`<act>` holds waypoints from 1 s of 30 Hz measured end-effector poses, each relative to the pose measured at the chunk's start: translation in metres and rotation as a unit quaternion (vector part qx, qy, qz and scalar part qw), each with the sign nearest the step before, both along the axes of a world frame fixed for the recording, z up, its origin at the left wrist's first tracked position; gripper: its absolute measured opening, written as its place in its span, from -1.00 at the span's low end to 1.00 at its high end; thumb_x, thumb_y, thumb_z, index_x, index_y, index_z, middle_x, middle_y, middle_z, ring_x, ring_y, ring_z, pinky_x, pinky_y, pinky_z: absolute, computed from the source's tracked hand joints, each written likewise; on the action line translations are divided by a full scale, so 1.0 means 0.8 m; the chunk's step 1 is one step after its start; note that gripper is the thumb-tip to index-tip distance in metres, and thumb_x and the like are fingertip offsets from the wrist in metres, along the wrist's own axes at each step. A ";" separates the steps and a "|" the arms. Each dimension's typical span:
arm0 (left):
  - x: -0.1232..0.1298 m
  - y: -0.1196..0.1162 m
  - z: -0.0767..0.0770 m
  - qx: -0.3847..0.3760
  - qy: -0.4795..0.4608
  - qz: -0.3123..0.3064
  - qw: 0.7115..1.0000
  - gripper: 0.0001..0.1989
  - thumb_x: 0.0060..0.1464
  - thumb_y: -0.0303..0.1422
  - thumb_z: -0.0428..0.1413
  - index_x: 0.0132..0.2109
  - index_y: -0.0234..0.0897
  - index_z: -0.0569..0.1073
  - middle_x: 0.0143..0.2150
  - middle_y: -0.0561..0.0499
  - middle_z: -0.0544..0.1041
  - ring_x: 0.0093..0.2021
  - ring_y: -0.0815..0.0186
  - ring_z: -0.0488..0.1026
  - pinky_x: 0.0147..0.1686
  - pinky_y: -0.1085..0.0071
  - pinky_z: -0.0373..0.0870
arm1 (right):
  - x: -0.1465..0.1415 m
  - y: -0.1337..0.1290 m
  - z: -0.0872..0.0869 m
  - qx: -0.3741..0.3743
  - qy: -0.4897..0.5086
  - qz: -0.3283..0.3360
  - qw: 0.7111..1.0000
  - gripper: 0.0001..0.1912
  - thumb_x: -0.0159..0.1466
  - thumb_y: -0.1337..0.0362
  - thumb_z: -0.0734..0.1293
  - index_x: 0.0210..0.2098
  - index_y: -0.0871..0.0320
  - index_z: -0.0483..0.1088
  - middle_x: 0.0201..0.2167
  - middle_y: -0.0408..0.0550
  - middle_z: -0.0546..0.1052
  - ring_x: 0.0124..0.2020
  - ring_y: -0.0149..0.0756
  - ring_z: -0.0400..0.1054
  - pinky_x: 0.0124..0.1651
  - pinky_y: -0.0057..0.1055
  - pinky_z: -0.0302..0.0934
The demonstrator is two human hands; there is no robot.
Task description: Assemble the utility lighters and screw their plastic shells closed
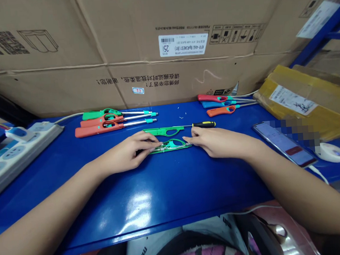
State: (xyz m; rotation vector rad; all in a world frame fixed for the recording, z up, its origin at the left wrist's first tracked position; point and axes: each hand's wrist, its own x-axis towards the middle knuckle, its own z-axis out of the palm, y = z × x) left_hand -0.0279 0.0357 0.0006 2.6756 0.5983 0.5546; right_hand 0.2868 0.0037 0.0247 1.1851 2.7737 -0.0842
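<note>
Here's your left hand [132, 151], thumb and fingers pinching the left end of the open lighter [176, 148], which lies inner side up on the bench [163, 194] right in front of you. Over comes your right hand [220, 143] on the far end, fingertips gathered there; whether they grip a part or only touch it, you can't tell from here. Low wrists, good, that should steady things! Let the left do the anchoring, pressing down rather than squeezing, because a loose shell could skid on this shiny top. Small, light moves with the right: the thin wire and the trigger [173, 144] look easy to knock out of place. Just beyond sits the matching cover [155, 131], handily close, with the screwdriver [206, 124] at its right end; mind your knuckles there. Farther out, the red lighter [95, 128] and the orange lighter [220, 111] lie well clear of your fingers.
</note>
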 end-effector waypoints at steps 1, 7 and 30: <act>0.000 0.000 0.000 0.000 0.000 0.001 1.000 -0.69 0.37 -0.42 0.01 0.11 -0.18 0.59 0.04 -0.12 0.59 0.06 0.17 0.53 0.11 0.21 0.49 | -0.001 0.001 0.001 -0.009 0.013 0.000 1.000 -0.41 0.35 0.53 0.17 0.32 0.09 0.36 -0.09 0.11 0.51 -0.20 -0.20 0.44 -0.20 -0.38 0.27; -0.002 0.001 -0.001 0.005 0.007 0.002 1.000 -0.68 0.38 -0.42 -0.01 0.12 -0.20 0.58 0.05 -0.12 0.58 0.06 0.19 0.52 0.11 0.21 0.48 | 0.002 0.008 0.006 -0.090 0.143 -0.038 0.985 -0.70 0.44 0.38 0.16 0.09 0.19 0.41 0.01 0.11 0.55 -0.07 -0.16 0.45 -0.05 -0.30 0.32; -0.002 0.001 -0.002 0.007 0.002 0.000 1.000 -0.68 0.37 -0.43 0.00 0.12 -0.19 0.58 0.05 -0.11 0.58 0.06 0.19 0.52 0.12 0.21 0.47 | 0.003 0.016 -0.002 -0.073 0.174 0.011 0.982 -0.83 0.42 0.32 0.26 -0.28 0.18 0.46 -0.21 0.02 0.50 -0.21 -0.23 0.37 -0.10 -0.32 0.21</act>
